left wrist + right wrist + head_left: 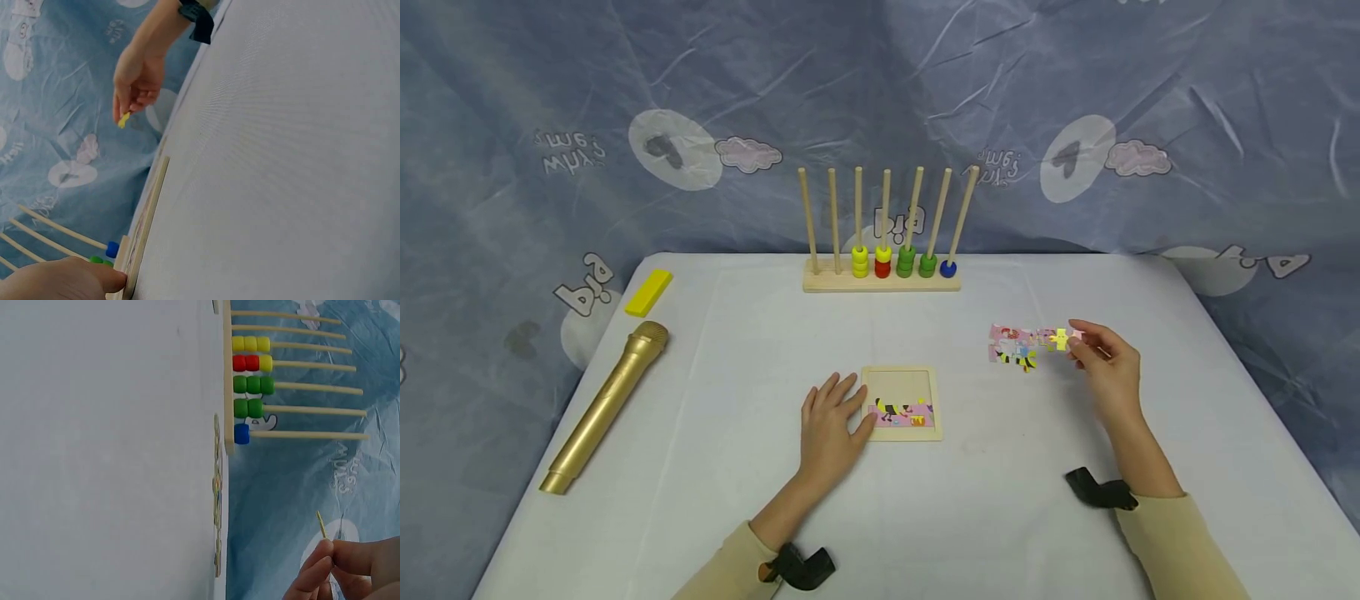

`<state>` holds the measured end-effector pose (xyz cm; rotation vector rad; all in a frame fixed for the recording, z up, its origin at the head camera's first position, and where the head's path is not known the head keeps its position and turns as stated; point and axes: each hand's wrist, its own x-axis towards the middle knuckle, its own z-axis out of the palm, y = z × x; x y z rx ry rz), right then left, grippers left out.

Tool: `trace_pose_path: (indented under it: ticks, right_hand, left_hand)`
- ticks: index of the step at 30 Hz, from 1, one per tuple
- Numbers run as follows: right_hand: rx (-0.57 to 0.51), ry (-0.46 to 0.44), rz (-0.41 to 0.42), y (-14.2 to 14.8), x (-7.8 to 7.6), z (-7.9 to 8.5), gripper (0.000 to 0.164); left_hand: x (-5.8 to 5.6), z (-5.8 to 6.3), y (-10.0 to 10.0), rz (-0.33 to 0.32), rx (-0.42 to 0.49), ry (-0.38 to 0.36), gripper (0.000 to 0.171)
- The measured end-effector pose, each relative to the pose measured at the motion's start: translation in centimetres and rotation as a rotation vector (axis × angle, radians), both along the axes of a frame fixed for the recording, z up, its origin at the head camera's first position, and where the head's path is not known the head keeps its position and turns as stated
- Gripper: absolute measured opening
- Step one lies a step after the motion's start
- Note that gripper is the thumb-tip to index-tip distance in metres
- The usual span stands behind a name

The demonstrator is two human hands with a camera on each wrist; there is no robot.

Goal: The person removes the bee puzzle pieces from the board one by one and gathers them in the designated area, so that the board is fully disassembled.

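My right hand (1107, 367) pinches a small jigsaw piece (1058, 339), yellow with some pink, between thumb and fingertips. In the right wrist view the piece (321, 525) appears edge-on, raised above the table's level. Several loose pink puzzle pieces (1009, 333) lie just left of that hand, some showing a black-and-yellow bee pattern. At the table's middle is a square wooden puzzle tray (938, 404), its lower part filled with a strip of joined pieces (904, 415). My left hand (835, 429) rests with spread fingers along the tray's left side, the thumb touching the frame.
A wooden bead rack (882, 284) with upright pegs and coloured beads stands at the table's back edge. To the left lie a gold microphone (602, 408) and a yellow block (648, 292). Patterned blue-grey cloth (880, 100) hangs behind the white table (730, 350).
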<state>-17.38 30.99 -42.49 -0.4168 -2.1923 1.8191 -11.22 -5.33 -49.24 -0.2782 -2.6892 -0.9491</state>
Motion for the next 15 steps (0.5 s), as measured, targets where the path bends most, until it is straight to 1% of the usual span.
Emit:
trace_pose_path:
  ticks: [2, 5, 6, 9, 12, 15]
  right_hand:
    - [-0.05, -0.001, -0.037, 0.6, -0.1, -0.2, 0.03]
    - [-0.048, -0.019, -0.062, 1.0, -0.2, -0.8, 0.028]
    - [-0.027, -0.031, -0.065, 1.1, -0.3, -1.0, 0.027]
    - [0.08, -0.068, -0.068, 1.1, -0.4, -1.7, 0.024]
    - [0.196, -0.099, -0.074, 1.1, -0.4, -2.3, 0.026]
    - [0.267, -0.119, -0.065, 1.1, -0.5, -2.9, 0.03]
  left_hand:
    - [0.0, 0.0, 0.0, -0.001, 0.0, 0.004, 0.041]
    - [0.0, -0.1, -0.1, 0.002, 0.0, 0.005, 0.041]
    - [0.0, -0.2, -0.1, 0.002, 0.001, 0.006, 0.041]
    - [-0.1, -0.2, 0.0, -0.002, 0.003, 0.009, 0.041]
    - [0.0, -0.2, 0.0, -0.007, 0.002, 0.011, 0.041]
    - [0.0, -0.2, -0.1, -0.005, -0.001, 0.01, 0.041]
